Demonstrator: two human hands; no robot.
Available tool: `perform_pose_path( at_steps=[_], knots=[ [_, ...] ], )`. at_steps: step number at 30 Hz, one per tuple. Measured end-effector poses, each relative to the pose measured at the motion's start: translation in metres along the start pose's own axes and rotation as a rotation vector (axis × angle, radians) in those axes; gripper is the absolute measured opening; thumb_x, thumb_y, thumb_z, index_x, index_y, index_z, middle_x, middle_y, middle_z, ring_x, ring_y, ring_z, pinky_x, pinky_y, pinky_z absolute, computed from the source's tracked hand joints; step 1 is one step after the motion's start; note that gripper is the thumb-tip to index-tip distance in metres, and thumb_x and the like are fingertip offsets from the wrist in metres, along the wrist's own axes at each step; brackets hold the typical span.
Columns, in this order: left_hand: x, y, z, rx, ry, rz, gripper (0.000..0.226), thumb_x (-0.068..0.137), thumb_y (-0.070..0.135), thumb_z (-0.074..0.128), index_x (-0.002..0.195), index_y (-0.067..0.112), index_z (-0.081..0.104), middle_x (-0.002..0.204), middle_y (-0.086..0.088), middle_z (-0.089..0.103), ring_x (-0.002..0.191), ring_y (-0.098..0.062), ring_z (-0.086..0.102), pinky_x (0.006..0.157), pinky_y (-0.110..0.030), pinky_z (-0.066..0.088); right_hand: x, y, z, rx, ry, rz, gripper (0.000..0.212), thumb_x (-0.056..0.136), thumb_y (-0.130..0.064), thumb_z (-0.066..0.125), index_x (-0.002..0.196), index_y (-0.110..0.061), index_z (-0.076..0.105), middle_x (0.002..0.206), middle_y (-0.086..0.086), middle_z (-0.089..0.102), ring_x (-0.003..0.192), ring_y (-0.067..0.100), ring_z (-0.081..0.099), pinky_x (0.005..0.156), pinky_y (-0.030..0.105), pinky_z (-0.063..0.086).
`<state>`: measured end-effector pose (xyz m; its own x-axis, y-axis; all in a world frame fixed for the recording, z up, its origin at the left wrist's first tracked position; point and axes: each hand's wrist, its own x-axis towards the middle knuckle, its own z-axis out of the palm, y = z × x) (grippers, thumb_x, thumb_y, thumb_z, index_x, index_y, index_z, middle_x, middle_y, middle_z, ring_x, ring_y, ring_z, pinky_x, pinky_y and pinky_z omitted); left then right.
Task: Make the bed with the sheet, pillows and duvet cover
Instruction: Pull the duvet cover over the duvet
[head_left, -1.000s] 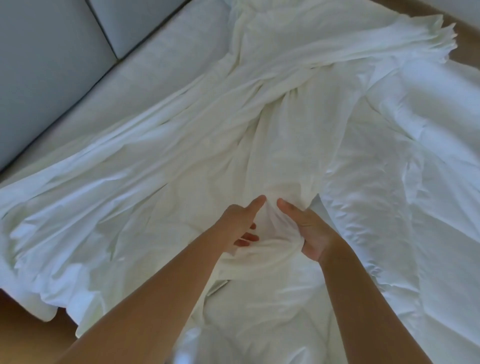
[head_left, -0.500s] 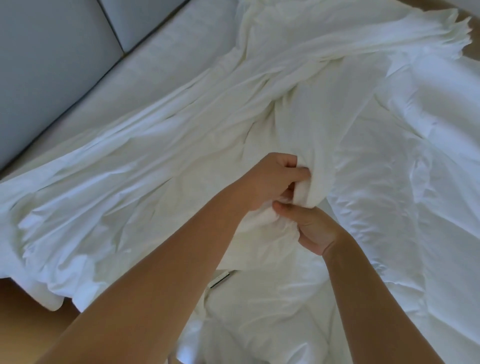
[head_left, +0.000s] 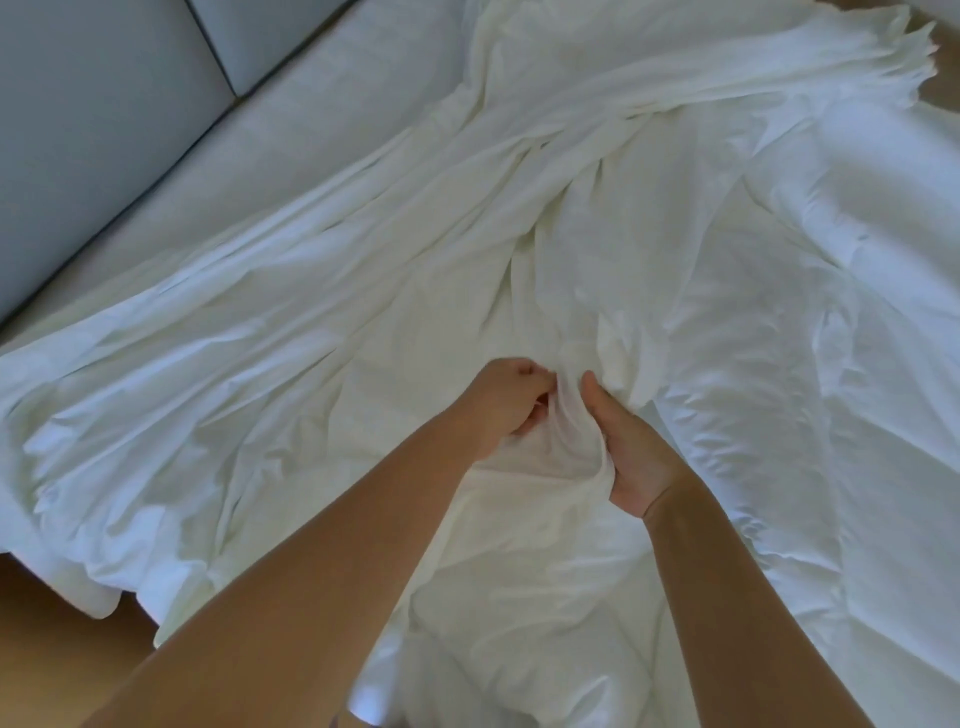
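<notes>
A crumpled cream duvet cover (head_left: 519, 249) lies spread across the bed, bunched into long folds that run from the far right corner toward me. At its near middle, my left hand (head_left: 501, 405) grips a gathered fold of the cover with curled fingers. Right beside it, my right hand (head_left: 623, 447) holds the same fold, thumb pointing up and fingers hidden under the cloth. The two hands almost touch. A whiter, puffier duvet (head_left: 841, 364) lies along the right side, partly under the cover. No pillows are in view.
The bare mattress surface (head_left: 291, 135) shows at the upper left, next to a grey padded headboard (head_left: 93, 114). Wooden floor (head_left: 57, 644) is visible at the lower left, past the bed's edge, where the cloth hangs over.
My left hand has dropped back toward me from its higher grip on the fold and now sits level with my right hand. The gathered cloth came down with it.
</notes>
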<state>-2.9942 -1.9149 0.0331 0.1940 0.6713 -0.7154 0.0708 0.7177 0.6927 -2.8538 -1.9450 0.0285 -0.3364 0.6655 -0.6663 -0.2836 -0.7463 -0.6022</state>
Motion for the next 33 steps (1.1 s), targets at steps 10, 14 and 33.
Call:
perform_pose_path(
  at_steps=[10,14,33],
  knots=[
    [-0.015,0.059,0.037,0.265,-0.117,0.337,0.023,0.092,0.021,0.055,0.069,0.019,0.054,0.066,0.004,0.064,0.065,-0.007,0.064,0.072,-0.022,0.051,0.005,0.006,0.018,-0.147,-0.045,-0.060,0.033,0.069,-0.018,0.071,0.102,-0.016,0.068,0.094,0.004,0.072,0.092,0.023,0.068,0.074,0.033,0.055],
    [-0.007,0.021,0.012,0.476,0.223,0.359,0.021,0.091,0.036,0.052,0.080,0.018,0.054,0.080,0.002,0.060,0.077,-0.018,0.058,0.064,-0.027,0.045,0.008,0.014,0.011,0.083,-0.093,-0.056,0.031,0.072,-0.032,0.073,0.098,-0.015,0.074,0.096,0.007,0.071,0.093,0.023,0.068,0.076,0.034,0.055],
    [-0.014,0.019,0.019,0.438,0.190,0.444,0.042,0.087,0.014,0.056,0.048,0.018,0.043,0.049,0.004,0.042,0.051,-0.012,0.040,0.052,-0.023,0.031,-0.003,0.000,-0.001,-0.285,-0.109,0.070,0.035,0.066,-0.013,0.078,0.101,-0.015,0.072,0.103,0.008,0.072,0.098,0.022,0.068,0.073,0.027,0.055]
  ],
)
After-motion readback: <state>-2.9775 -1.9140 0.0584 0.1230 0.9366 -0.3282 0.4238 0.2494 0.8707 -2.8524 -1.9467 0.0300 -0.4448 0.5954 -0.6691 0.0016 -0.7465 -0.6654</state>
